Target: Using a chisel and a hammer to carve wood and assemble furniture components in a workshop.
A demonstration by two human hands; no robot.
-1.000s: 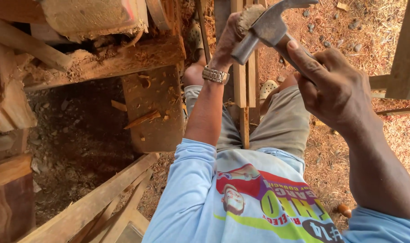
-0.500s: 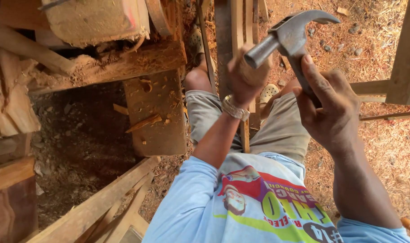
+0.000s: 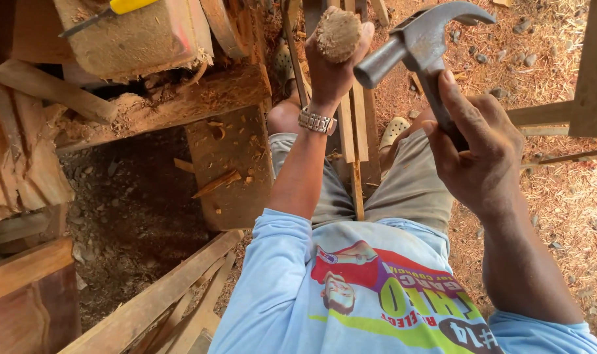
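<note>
While gripped upright, hammer (image 3: 420, 49) head faces left.

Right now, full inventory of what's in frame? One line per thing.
hammer: 1, grey metal claw head, top centre, handle in right hand
wooden handle: 1, brown, rough round end up, gripped in left hand
slats: several, pale wood, upright between the knees
beam: 1, brown, chip-strewn, upper left
block: 1, tan, on top of the beam
yellow tool: 1, yellow grip with dark blade, on the block
planks: several, brown, leaning at lower left
sawdust: reddish, covers the ground at right
sandals: 2, pale, on the feet
watch: 1, silver, left wrist
shirt: 1, light blue with print
left hand: closed round wooden handle
right hand: closed round hammer handle
</note>
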